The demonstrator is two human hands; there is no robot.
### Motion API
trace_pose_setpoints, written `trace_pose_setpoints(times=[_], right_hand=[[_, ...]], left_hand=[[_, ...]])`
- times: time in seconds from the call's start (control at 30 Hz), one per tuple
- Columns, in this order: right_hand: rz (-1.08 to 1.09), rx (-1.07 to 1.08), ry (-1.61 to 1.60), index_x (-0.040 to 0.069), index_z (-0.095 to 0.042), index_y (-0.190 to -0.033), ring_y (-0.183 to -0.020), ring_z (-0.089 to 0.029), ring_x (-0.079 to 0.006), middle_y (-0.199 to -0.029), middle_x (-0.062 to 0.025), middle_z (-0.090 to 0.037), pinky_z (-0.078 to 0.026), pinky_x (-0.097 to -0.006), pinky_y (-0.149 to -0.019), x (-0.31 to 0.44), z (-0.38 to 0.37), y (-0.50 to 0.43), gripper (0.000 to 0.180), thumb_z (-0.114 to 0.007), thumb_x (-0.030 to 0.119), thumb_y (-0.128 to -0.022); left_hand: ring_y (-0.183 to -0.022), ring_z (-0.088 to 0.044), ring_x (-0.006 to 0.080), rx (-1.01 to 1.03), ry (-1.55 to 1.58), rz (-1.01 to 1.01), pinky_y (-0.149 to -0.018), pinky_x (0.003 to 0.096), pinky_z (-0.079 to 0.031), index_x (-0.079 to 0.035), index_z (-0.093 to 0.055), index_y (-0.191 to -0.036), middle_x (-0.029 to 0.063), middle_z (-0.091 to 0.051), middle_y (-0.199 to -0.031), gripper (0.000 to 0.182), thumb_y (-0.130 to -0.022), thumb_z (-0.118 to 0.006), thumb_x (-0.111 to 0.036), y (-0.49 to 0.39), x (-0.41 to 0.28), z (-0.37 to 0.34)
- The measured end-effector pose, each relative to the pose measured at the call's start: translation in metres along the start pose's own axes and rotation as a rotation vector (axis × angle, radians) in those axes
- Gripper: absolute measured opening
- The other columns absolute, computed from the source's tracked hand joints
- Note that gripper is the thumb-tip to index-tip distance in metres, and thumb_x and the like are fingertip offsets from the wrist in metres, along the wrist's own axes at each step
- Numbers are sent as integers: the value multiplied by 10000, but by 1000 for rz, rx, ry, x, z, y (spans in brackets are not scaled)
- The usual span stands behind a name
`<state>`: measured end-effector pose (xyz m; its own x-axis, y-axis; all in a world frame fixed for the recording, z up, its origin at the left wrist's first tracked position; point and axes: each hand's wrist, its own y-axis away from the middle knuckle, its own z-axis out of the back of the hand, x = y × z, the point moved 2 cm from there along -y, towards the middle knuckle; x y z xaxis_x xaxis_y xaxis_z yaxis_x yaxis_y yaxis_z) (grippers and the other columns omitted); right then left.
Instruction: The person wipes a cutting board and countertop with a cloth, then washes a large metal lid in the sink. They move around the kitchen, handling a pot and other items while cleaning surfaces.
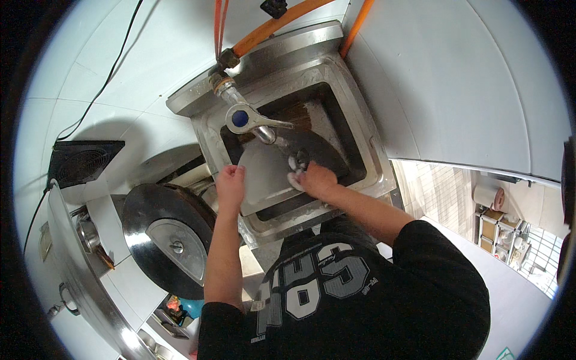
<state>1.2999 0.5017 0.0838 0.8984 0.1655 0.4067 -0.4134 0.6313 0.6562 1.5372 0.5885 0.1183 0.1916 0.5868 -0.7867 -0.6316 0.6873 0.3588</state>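
A large grey metal plate (pixel 263 164), with a curved edge and a darker right part, lies tilted in the stainless steel sink (pixel 378 177). My left hand (pixel 231 186) grips its left edge with curled fingers. My right hand (pixel 318 180) is over the plate's right side, closed around a whitish scrubbing pad or cloth (pixel 295 179), partly hidden by the fingers. Above the plate hangs the spout of a metal tap (pixel 265 134), whose lever handle (pixel 258 120) has a blue cap. A blurred streak under the spout looks like running water.
Left of the sink stands a round black lid (pixel 148 243) with a half-moon metal panel (pixel 177 249). Orange hose (pixel 279 22) runs to the tap. A black fan (pixel 85 163) and a large metal disc (pixel 85 265) are farther left. White wall panels (pixel 450 81) rise on the right.
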Motion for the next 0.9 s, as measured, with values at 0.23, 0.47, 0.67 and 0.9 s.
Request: trace_pose_setpoints(times=[0.23, 0.47, 0.67, 0.9], right_hand=[[84, -111, -271, 12, -515, -1187, -1059, -575, -402, -1166, -239, -566, -464, -476, -907, -12, -24, -1, 406, -496, 310, -912], [184, -280, -207, 185, -573, -1251, -1093, -562, -358, -1231, -171, -537, -476, -438, -918, -24, 2, -93, 346, -495, 234, -917], [-52, -213, -601, 215, -569, -1265, -1085, -574, -343, -1246, -142, -538, -488, -441, -905, -39, 41, -142, 365, -523, 218, -902], [322, -164, 72, 203, -572, -1241, -1057, -598, -320, -1269, -132, -518, -515, -433, -852, -26, -3, -110, 381, -583, 234, -862]], left_hand=[[-718, -588, 154, -13, -61, -86, -690, 322, -478, 44, -625, -916, 90, -659, -784, 271, -880, -642, -224, -13, -1, 13], [-716, -613, 200, -31, -152, -73, -698, 344, -483, 40, -610, -894, 129, -658, -782, 283, -888, -634, -242, -15, 20, 9], [-720, -608, 176, -151, -136, -11, -688, 332, -476, 41, -609, -883, 117, -660, -783, 295, -881, -648, -251, -2, 31, 10], [-678, -546, 131, -199, -145, -79, -660, 303, -461, 36, -601, -849, 79, -623, -732, 275, -892, -641, -233, 3, 21, 8]])
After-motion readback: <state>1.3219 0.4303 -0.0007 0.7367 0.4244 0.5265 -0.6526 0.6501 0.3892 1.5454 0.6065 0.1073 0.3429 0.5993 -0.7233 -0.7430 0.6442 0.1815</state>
